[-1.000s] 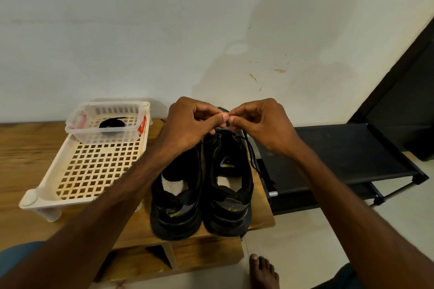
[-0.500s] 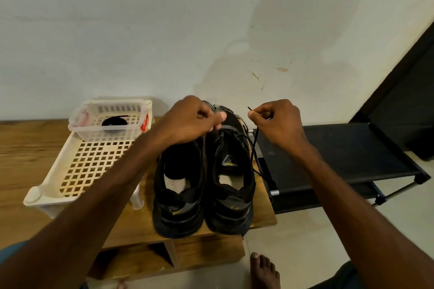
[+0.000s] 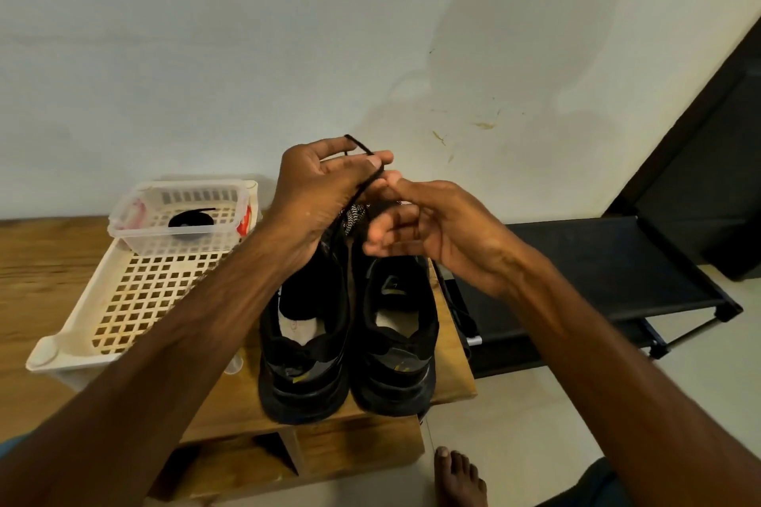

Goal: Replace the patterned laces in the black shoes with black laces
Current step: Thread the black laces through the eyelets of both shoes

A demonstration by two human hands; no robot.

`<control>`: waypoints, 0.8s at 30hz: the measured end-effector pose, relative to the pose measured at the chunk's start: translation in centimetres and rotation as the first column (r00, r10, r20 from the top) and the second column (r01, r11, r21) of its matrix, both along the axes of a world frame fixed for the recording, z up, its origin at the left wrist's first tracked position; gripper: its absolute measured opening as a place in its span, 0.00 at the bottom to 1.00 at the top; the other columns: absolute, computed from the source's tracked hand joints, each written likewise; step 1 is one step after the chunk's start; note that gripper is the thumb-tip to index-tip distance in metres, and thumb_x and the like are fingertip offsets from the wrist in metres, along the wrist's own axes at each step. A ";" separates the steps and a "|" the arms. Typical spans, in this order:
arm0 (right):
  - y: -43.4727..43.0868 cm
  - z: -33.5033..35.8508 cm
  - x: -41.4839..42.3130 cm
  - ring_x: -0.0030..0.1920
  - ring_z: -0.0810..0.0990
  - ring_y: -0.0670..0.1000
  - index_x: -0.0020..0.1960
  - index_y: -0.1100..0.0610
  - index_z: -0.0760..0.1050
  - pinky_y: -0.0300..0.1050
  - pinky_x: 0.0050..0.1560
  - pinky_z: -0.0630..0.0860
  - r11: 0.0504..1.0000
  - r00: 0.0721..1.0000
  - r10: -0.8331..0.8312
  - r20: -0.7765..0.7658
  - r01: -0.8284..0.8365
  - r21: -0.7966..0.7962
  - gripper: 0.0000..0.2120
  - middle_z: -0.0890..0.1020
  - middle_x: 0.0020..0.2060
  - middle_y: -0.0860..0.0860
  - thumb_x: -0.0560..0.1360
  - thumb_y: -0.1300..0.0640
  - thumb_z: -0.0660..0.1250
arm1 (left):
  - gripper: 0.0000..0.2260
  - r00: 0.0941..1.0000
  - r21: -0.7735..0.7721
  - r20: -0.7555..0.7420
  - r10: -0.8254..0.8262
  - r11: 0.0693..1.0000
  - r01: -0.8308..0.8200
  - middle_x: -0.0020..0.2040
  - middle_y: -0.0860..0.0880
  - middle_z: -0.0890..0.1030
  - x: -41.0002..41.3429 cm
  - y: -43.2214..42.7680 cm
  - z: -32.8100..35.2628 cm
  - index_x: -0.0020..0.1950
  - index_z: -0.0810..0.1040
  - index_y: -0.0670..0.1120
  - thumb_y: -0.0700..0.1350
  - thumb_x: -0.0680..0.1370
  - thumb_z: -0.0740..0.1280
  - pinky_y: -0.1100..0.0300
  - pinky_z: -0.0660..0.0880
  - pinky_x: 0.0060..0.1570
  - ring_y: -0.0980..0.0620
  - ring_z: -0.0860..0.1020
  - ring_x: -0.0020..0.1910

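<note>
Two black shoes stand heels toward me on the wooden table [image 3: 45,272], the left shoe [image 3: 304,346] beside the right shoe [image 3: 397,342]. A black-and-white patterned lace [image 3: 353,216] shows at the front of the shoes, mostly hidden by my hands. My left hand [image 3: 321,189] is raised above the shoes and grips a black lace [image 3: 368,179] that runs over its fingers and down toward the shoes. My right hand [image 3: 436,226] is right beside it, its thumb tip touching the lace, its other fingers loosely curled round nothing.
A cream perforated tray [image 3: 136,300] lies left of the shoes. On it stands a clear plastic box [image 3: 136,243] with a coiled black lace [image 3: 191,220]. A black metal rack [image 3: 597,276] is to the right, a bare foot [image 3: 457,477] on the floor below.
My left hand has risen from the shoe and now holds the black lace up. My right hand let go of the lace end and moved left to meet the left hand.
</note>
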State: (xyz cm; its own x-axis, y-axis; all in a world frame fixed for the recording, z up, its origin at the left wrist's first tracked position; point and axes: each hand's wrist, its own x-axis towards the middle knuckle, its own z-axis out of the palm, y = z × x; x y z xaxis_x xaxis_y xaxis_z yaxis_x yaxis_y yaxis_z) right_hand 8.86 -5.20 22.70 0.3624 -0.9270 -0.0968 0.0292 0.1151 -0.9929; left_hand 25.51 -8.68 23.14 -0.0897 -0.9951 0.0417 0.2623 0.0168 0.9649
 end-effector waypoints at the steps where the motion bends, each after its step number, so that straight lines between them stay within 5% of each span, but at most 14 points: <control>1: -0.1 0.0 -0.1 0.44 0.84 0.55 0.67 0.68 0.75 0.55 0.58 0.82 1.000 1.000 -0.022 0.006 0.022 -0.001 0.21 0.83 0.40 0.56 0.84 0.52 0.62 | 0.21 1.000 0.014 -0.015 0.004 1.000 -0.004 0.51 0.43 0.87 0.1 0.0 0.0 0.70 0.71 0.33 0.34 0.79 0.71 0.53 0.83 0.52 0.44 0.87 0.49; 4: -0.3 -0.3 -0.5 0.42 0.79 0.48 0.62 0.66 0.79 0.53 0.57 0.82 0.996 0.994 -0.074 -0.078 0.071 -0.051 0.21 0.80 0.39 0.51 0.78 0.51 0.71 | 0.26 0.999 0.018 -0.042 -0.027 0.999 0.027 0.53 0.42 0.87 0.0 0.3 0.2 0.75 0.63 0.34 0.33 0.79 0.69 0.54 0.84 0.50 0.45 0.86 0.51; 9: -0.4 -0.8 0.3 0.60 0.83 0.50 0.59 0.62 0.81 0.55 0.65 0.79 0.997 0.995 -0.050 -0.083 0.045 -0.058 0.11 0.86 0.55 0.54 0.79 0.59 0.71 | 0.41 0.976 -0.029 -0.007 -0.216 0.976 0.216 0.58 0.42 0.85 -1.2 0.9 0.2 0.82 0.44 0.41 0.33 0.79 0.70 0.52 0.82 0.55 0.44 0.85 0.57; 13: -0.6 -0.7 -0.2 0.42 0.82 0.52 0.56 0.62 0.82 0.51 0.60 0.79 0.997 0.992 -0.030 -0.123 0.021 -0.075 0.11 0.83 0.38 0.53 0.82 0.55 0.68 | 0.23 0.992 -0.104 -0.017 -0.124 0.987 0.122 0.56 0.41 0.86 -0.8 0.3 0.7 0.70 0.64 0.32 0.34 0.79 0.70 0.56 0.83 0.48 0.43 0.85 0.54; 16: -0.6 -0.2 -1.3 0.29 0.67 0.46 0.59 0.64 0.83 0.41 0.38 0.76 0.997 0.993 -0.066 -0.101 0.061 -0.045 0.16 0.70 0.29 0.48 0.83 0.51 0.65 | 0.06 0.993 -0.051 -0.115 0.029 0.998 -0.036 0.54 0.39 0.86 1.3 -1.7 -0.2 0.50 0.78 0.30 0.33 0.78 0.70 0.57 0.82 0.52 0.43 0.85 0.55; 19: -0.7 0.0 -2.8 0.27 0.62 0.44 0.57 0.61 0.84 0.35 0.26 0.61 0.990 0.971 -0.138 -0.198 0.130 -0.053 0.16 0.69 0.28 0.47 0.83 0.50 0.64 | 0.07 0.984 0.089 -0.110 0.141 0.987 -0.132 0.52 0.40 0.86 3.7 -3.5 -1.8 0.48 0.81 0.35 0.39 0.78 0.72 0.59 0.82 0.50 0.45 0.85 0.54; 22: -1.2 -0.5 -3.5 0.28 0.64 0.43 0.55 0.58 0.85 0.35 0.27 0.61 0.963 0.903 -0.269 -0.335 0.242 -0.119 0.13 0.74 0.31 0.47 0.85 0.55 0.63 | 0.14 0.950 0.096 0.273 0.149 0.979 -0.181 0.49 0.48 0.88 5.8 -4.4 -2.9 0.51 0.85 0.43 0.53 0.77 0.73 0.59 0.82 0.45 0.48 0.86 0.49; 24: -1.5 -0.7 -3.4 0.30 0.68 0.43 0.58 0.59 0.83 0.34 0.26 0.65 0.951 0.892 -0.310 -0.330 0.289 -0.114 0.13 0.80 0.35 0.49 0.84 0.62 0.60 | 0.18 0.685 -0.076 0.702 0.197 0.976 -0.202 0.43 0.51 0.87 6.8 -4.7 -3.6 0.48 0.87 0.47 0.61 0.78 0.69 0.55 0.79 0.44 0.49 0.84 0.43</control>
State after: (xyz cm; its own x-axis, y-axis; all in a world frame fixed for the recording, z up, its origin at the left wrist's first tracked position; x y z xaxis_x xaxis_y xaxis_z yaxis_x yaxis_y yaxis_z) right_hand 5.51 -6.70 21.98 0.0217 -0.9943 -0.1044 -0.2870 0.0938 -0.9533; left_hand 32.31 -13.36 19.54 0.1104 -0.9930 0.0427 -0.4993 -0.0183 0.8662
